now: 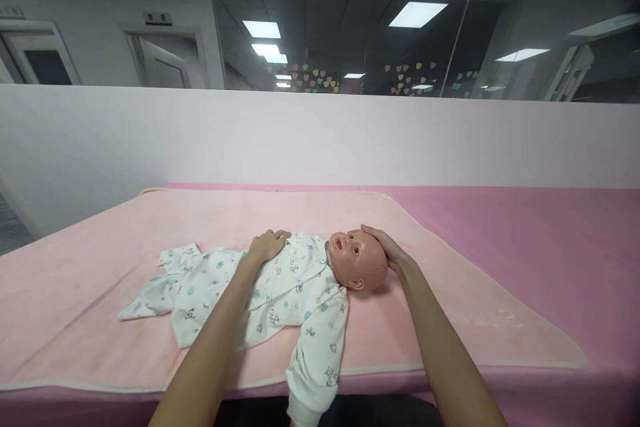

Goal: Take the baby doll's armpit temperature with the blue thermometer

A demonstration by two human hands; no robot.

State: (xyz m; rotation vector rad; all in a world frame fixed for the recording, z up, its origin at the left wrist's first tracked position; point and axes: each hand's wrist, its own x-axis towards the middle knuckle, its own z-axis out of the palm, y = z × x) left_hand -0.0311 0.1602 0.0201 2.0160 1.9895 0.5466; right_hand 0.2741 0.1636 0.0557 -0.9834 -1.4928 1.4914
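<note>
A baby doll (357,260) lies on its back across a peach blanket (100,233), its head toward the right. It wears a white printed romper (295,287) with small green and grey figures. My left hand (269,244) rests on the far side of the doll's torso, fingers stretched over the cloth. Against the top and far side of the doll's head lies my right hand (387,247), its fingers extended along the curve. One sleeve of the romper hangs over the near edge of the table.
Under the blanket is a pink table cover (530,233). A low white partition (320,137) stands behind the table. Beyond it are a glass wall with heart stickers (315,79) and doorways on the left.
</note>
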